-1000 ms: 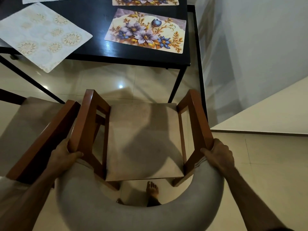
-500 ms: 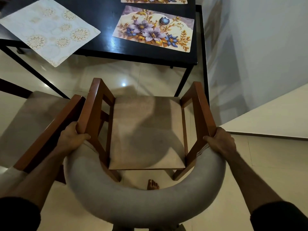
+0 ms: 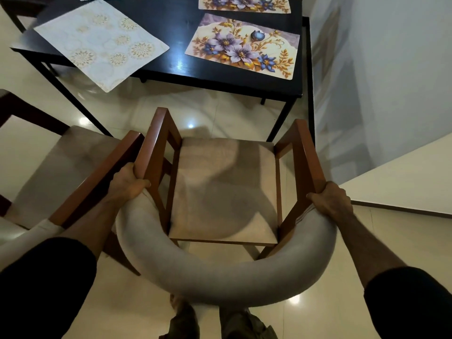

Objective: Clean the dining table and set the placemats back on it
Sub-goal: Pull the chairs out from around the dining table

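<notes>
A wooden armchair point(image 3: 226, 192) with a tan seat and a curved grey padded back stands in front of me, facing the black dining table point(image 3: 176, 62). My left hand point(image 3: 127, 183) grips the rear of its left armrest. My right hand point(image 3: 331, 200) grips the rear of its right armrest. On the table lie a floral placemat point(image 3: 244, 46) near the right corner, a second floral placemat point(image 3: 244, 2) beyond it, and a pale patterned placemat point(image 3: 102, 42) that hangs skewed over the table's near edge.
A second wooden chair point(image 3: 61, 172) stands close on the left, its armrest almost against mine. A white wall point(image 3: 391, 69) and a low white ledge point(image 3: 403, 182) bound the right side. The floor is glossy cream tile. My feet show under the chair back.
The chair and my two hands have moved forward, toward the table. The view has tilted so more of the tabletop and placemats shows.
</notes>
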